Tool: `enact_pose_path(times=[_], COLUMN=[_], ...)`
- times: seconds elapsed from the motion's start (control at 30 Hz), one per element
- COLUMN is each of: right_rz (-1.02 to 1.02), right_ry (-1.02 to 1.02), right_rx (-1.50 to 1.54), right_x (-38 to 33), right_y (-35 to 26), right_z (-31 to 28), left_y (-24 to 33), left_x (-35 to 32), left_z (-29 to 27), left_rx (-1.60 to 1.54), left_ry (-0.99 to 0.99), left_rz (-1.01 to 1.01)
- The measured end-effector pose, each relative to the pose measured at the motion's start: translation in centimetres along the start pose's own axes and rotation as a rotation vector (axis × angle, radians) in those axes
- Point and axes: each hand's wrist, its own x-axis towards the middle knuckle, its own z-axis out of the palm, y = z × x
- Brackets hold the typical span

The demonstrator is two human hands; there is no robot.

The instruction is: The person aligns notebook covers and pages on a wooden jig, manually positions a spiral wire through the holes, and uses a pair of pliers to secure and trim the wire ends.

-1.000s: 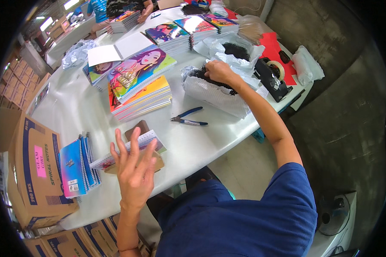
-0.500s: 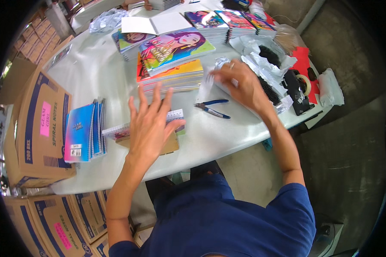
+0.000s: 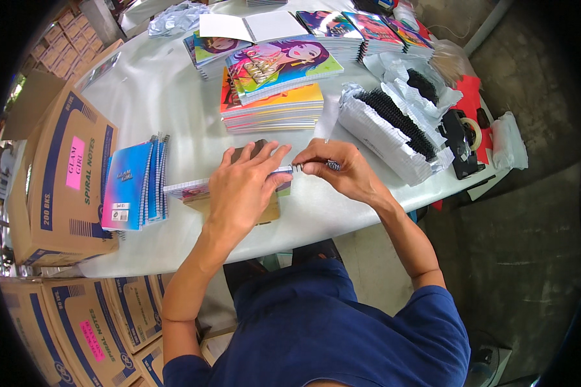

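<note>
My left hand (image 3: 242, 187) grips an unbound notebook (image 3: 190, 188) along its punched edge, fingers over the far side and thumb on the near side. A brown block (image 3: 270, 214) shows beneath it, partly covered by the hand. At the notebook's right end, my right hand (image 3: 350, 173) pinches a dark spiral binding coil (image 3: 332, 166) between thumb and fingertips. The coil's tip meets the edge of the punched holes; whether it has entered them I cannot tell. Several more black coils (image 3: 397, 122) lie in torn white wrapping paper (image 3: 382, 147) beyond the right hand.
Blue-pink spiral notebooks (image 3: 128, 184) stand left, beside an open carton (image 3: 77, 174). Stacked colourful notebooks (image 3: 274, 119) lie beyond my hands, with bound ones (image 3: 329, 26) farther back. A tape roll (image 3: 472, 134) lies right. More cartons (image 3: 87, 322) are below the table's left edge.
My right hand has come down and left to the notebook's end with a coil in its fingers. My left hand has closed onto the notebook. The pliers are now out of sight.
</note>
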Motion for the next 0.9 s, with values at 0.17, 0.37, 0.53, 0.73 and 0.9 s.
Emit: enact_pose_path(times=[0.17, 0.37, 0.53, 0.73, 0.9], right_rz=[-0.133, -0.224, 0.014, -0.481, -0.450], right_ry=[0.059, -0.048, -0.548, -0.477, -0.581], right_rx=[-0.308, -0.546, -0.402, -0.461, -0.755], right_x=[-0.4, -0.5, 1.2, 8.5, 10.2], right_y=[-1.3, -2.5, -1.2, 8.7, 10.5], right_z=[0.1, 0.5, -1.7, -1.7, 3.0], left_y=[0.3, 1.2, 1.0, 1.3, 0.7], left_x=[-0.1, -0.3, -0.2, -0.7, -0.5], left_z=[-0.1, -0.4, -1.6, -0.5, -1.1], left_rx=[-0.013, -0.074, 0.061, 0.099, 0.081], left_ry=[0.019, -0.019, -0.354, -0.135, -0.313], left_rz=[-0.007, 0.090, 0.073, 0.176, 0.095])
